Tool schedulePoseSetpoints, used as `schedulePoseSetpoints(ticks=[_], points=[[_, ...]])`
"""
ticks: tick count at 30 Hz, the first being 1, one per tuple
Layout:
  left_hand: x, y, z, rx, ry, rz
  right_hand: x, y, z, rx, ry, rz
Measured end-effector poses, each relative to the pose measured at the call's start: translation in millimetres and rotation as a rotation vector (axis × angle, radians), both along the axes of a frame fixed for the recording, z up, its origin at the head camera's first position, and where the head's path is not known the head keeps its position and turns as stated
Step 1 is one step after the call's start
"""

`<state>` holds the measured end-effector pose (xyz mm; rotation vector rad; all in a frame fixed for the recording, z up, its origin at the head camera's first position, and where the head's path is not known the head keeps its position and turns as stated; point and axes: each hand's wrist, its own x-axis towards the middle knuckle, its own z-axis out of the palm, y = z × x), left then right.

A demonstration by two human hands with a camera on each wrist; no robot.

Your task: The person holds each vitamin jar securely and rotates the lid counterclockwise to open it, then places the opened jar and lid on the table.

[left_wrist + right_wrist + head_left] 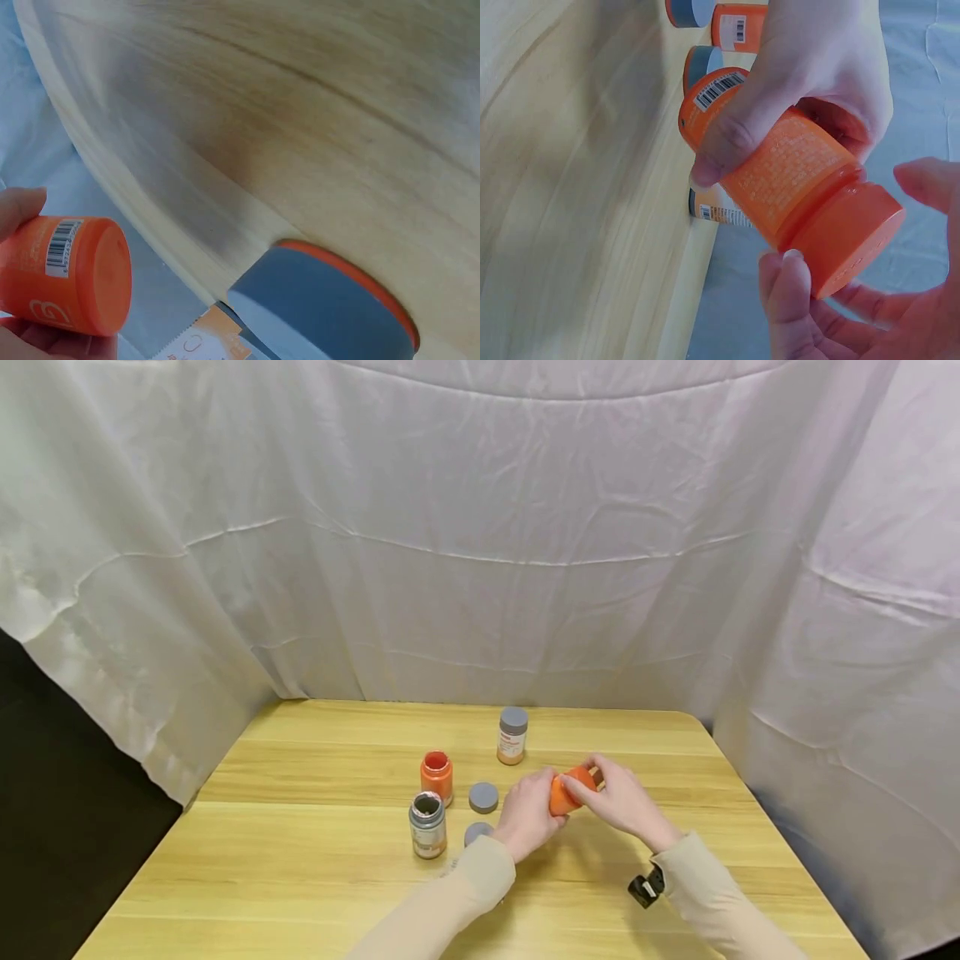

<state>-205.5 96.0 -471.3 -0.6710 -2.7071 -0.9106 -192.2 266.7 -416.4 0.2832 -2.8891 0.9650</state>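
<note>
An orange plastic bottle (795, 172) with a ribbed-free round orange cap (847, 240) is held above the table, tilted. My left hand (527, 814) grips its body, thumb along one side in the right wrist view. My right hand (618, 797) has its fingers curled about the cap, which sits on the bottle's neck. One fingertip of that hand stands slightly apart from the cap. In the left wrist view the bottle's base and barcode show, while most of the left hand lies outside the frame.
Left of my hands stand an uncapped orange bottle (437, 779) and an uncapped grey bottle (428, 828). Two grey lids, one farther back (483, 797) and a nearer lid (477, 833) partly behind my sleeve, lie beside them. A grey-capped bottle (512, 737) stands near the table's back edge, before a curtain (480, 610).
</note>
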Motion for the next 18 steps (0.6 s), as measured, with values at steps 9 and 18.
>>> schedulePoseSetpoints(ticks=[9, 18], points=[[1.7, 3.5, 0.4, -0.093, 0.066, 0.049, 1.7, 0.0, 0.1, -0.015, -0.016, -0.013], [2.4, 3.2, 1.1, -0.088, 0.029, 0.025, 1.5, 4.1, -2.1, -0.007, 0.006, 0.046]])
